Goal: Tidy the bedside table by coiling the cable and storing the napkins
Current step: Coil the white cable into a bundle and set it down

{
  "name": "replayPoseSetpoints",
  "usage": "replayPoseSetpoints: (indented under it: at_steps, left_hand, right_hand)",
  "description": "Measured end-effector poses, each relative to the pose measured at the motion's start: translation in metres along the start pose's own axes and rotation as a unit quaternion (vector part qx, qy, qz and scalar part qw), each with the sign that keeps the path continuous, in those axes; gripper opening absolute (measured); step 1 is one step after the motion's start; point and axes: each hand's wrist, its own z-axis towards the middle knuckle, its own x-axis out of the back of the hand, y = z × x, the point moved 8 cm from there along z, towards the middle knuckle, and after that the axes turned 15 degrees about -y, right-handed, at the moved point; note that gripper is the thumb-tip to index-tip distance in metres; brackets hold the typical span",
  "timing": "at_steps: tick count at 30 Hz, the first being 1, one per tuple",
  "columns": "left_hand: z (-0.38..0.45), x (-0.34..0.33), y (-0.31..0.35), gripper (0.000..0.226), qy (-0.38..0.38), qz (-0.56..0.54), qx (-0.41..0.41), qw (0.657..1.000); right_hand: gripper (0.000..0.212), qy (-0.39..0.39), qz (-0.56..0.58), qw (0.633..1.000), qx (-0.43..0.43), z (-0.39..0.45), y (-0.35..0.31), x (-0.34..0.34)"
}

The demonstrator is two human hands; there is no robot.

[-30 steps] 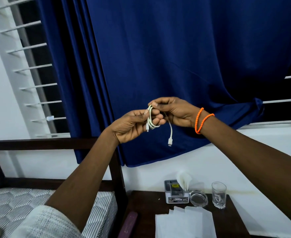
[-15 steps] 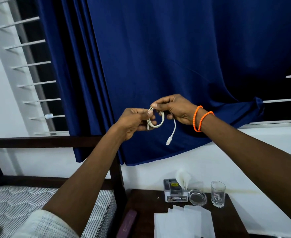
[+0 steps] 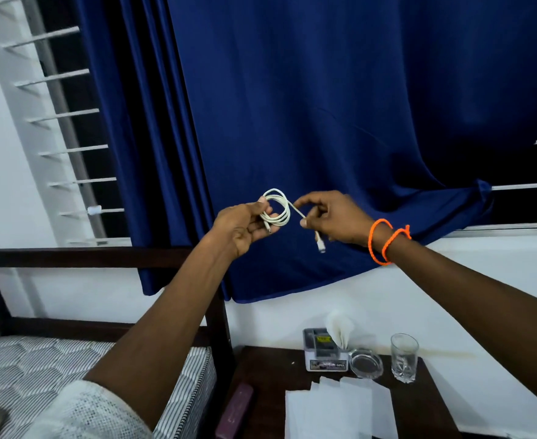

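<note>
A white cable (image 3: 278,209) is wound into a small coil held up in front of the blue curtain. My left hand (image 3: 241,226) pinches the coil at its left side. My right hand (image 3: 330,217), with orange bands at the wrist, pinches the loose tail of the cable, whose plug (image 3: 321,245) hangs below the fingers. Several white napkins (image 3: 340,410) lie spread on the dark bedside table (image 3: 267,369) at the bottom. A white holder (image 3: 324,353) at the table's back has a folded napkin (image 3: 340,327) standing in it.
A glass ashtray (image 3: 366,364) and a drinking glass (image 3: 404,356) stand at the back of the table. A maroon case (image 3: 233,410) lies at its left edge. The bed (image 3: 39,369) with a dark wooden headboard fills the lower left. A barred window is on the left.
My hands have moved apart a little. The coil now stands open as a wider loop in my left hand, and my right hand has drawn the tail out to the right.
</note>
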Motion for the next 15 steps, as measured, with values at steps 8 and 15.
replayPoseSetpoints:
  at_steps: [8, 15]
  left_hand:
    - [0.003, 0.004, -0.008, 0.008, 0.019, -0.043, 0.004, 0.999]
    - [0.004, 0.0, -0.012, 0.011, 0.022, -0.032, -0.018, 0.999]
  right_hand:
    - [0.024, -0.029, 0.039, 0.998, 0.042, -0.004, -0.004, -0.015]
    - [0.014, -0.007, 0.057, 0.997, 0.058, -0.003, -0.009, -0.02]
